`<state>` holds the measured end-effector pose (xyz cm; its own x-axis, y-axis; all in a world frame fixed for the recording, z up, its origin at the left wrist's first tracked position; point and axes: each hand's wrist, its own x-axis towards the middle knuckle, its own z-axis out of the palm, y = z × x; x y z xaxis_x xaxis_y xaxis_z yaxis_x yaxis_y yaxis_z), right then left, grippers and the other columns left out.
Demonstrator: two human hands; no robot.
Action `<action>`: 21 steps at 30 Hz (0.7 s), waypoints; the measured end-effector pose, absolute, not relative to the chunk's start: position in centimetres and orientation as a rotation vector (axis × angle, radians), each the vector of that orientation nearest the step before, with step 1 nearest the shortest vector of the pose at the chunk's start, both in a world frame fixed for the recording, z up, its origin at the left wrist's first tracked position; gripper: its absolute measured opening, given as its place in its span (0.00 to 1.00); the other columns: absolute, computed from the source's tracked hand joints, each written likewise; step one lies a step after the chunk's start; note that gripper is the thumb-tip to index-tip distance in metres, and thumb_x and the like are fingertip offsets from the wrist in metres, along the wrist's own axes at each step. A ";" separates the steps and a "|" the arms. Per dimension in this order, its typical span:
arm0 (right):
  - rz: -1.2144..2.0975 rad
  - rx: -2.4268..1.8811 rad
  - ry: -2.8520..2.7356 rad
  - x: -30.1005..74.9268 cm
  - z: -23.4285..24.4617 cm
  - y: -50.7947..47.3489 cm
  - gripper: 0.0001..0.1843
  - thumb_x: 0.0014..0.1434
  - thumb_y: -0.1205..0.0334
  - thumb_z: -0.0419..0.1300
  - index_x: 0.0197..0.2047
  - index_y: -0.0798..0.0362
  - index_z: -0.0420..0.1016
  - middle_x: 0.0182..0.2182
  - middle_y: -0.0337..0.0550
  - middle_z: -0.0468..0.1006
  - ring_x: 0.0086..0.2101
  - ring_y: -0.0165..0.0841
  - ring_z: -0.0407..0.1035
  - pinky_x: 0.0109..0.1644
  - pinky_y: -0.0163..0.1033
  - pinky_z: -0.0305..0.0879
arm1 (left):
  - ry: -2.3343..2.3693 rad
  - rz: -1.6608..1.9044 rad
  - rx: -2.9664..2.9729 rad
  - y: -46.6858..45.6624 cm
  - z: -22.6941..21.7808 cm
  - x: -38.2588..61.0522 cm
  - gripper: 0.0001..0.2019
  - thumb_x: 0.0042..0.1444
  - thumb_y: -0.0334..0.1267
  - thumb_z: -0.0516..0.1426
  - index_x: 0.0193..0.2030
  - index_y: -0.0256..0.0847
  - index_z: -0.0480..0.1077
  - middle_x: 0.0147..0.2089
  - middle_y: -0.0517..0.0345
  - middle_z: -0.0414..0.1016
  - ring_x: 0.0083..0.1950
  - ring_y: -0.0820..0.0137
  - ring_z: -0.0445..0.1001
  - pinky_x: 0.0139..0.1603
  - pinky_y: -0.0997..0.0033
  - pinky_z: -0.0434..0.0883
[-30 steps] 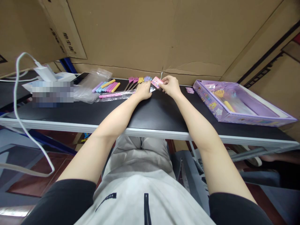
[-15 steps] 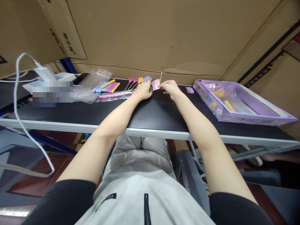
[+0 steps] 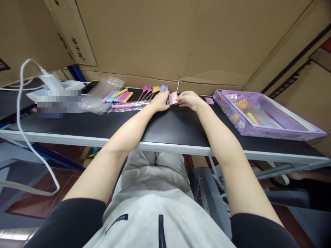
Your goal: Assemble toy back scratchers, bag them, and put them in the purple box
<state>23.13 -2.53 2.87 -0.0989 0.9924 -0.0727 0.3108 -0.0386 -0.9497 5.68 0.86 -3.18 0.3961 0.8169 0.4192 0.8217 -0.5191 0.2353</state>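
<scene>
Between my hands is a small pink printed card. The fingertips of my right hand pinch its right edge. My left hand is closed round the right end of a long clear plastic sleeve, close against the card's left edge. Inside the sleeve lies a pink stick. Whether the card's edge is inside the sleeve is too small to tell. Just behind my left hand lie several back scratcher heads on thin rods, pink, yellow and blue-purple.
Left of the scratchers are several pastel handles and a stack of clear bags. A white charger with cable stands further left. On the right lie a pink packet and a purple box with a yellow scratcher inside. Cardboard walls the back.
The card has shifted slightly right and down, and is tilted more. My right hand has moved slightly right, its fingers still on the card. My left hand stays nearly in place.
</scene>
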 end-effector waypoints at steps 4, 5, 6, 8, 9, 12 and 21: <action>1.206 -1.429 -1.464 23.1 2.9 -2.7 0.18 0.58 0.82 0.66 0.24 0.56 0.66 0.23 0.40 0.79 0.28 0.28 0.77 0.41 0.33 0.68 | -1.473 -0.773 -2.665 0.9 -3.1 5.6 0.18 0.58 0.34 0.60 0.56 0.36 0.68 0.58 0.34 0.78 0.62 0.46 0.77 0.62 0.52 0.73; 1.204 -1.432 -1.454 23.0 2.8 -2.7 0.18 0.58 0.82 0.66 0.24 0.56 0.67 0.22 0.40 0.79 0.27 0.27 0.77 0.40 0.33 0.67 | -1.466 -0.776 -2.671 1.0 -3.1 5.6 0.18 0.58 0.34 0.60 0.56 0.36 0.68 0.57 0.33 0.78 0.61 0.46 0.77 0.62 0.52 0.73; 1.197 -1.436 -1.443 23.0 2.8 -2.7 0.18 0.59 0.82 0.65 0.24 0.56 0.68 0.22 0.40 0.78 0.26 0.27 0.76 0.39 0.33 0.67 | -1.459 -0.782 -2.677 1.1 -3.1 5.6 0.19 0.57 0.33 0.60 0.56 0.37 0.68 0.57 0.34 0.78 0.62 0.47 0.77 0.62 0.52 0.73; 1.180 -1.442 -1.430 22.8 2.8 -2.8 0.18 0.61 0.82 0.65 0.24 0.56 0.68 0.20 0.39 0.77 0.24 0.26 0.74 0.37 0.32 0.65 | -1.444 -0.802 -2.686 1.3 -3.3 5.6 0.19 0.56 0.32 0.60 0.56 0.38 0.68 0.58 0.35 0.78 0.62 0.47 0.77 0.62 0.52 0.73; 1.167 -1.445 -1.429 22.7 2.7 -2.9 0.19 0.62 0.82 0.64 0.24 0.56 0.69 0.20 0.39 0.76 0.24 0.25 0.72 0.36 0.31 0.65 | -1.436 -0.816 -2.687 1.4 -3.3 5.6 0.19 0.56 0.32 0.60 0.56 0.38 0.68 0.58 0.35 0.78 0.62 0.47 0.77 0.62 0.51 0.73; 1.131 -1.444 -1.432 22.2 2.6 -3.0 0.19 0.64 0.82 0.64 0.25 0.56 0.69 0.18 0.37 0.74 0.22 0.23 0.69 0.33 0.30 0.63 | -1.421 -0.849 -2.685 1.6 -3.5 5.6 0.19 0.56 0.32 0.60 0.55 0.37 0.68 0.56 0.34 0.79 0.60 0.46 0.78 0.61 0.51 0.73; 1.198 -1.358 -1.356 21.8 2.2 -2.7 0.12 0.69 0.72 0.65 0.33 0.53 0.71 0.22 0.35 0.76 0.21 0.24 0.69 0.29 0.31 0.63 | -1.481 -0.913 -2.659 1.1 -3.1 5.7 0.18 0.56 0.33 0.61 0.54 0.38 0.68 0.55 0.36 0.79 0.59 0.49 0.78 0.60 0.52 0.73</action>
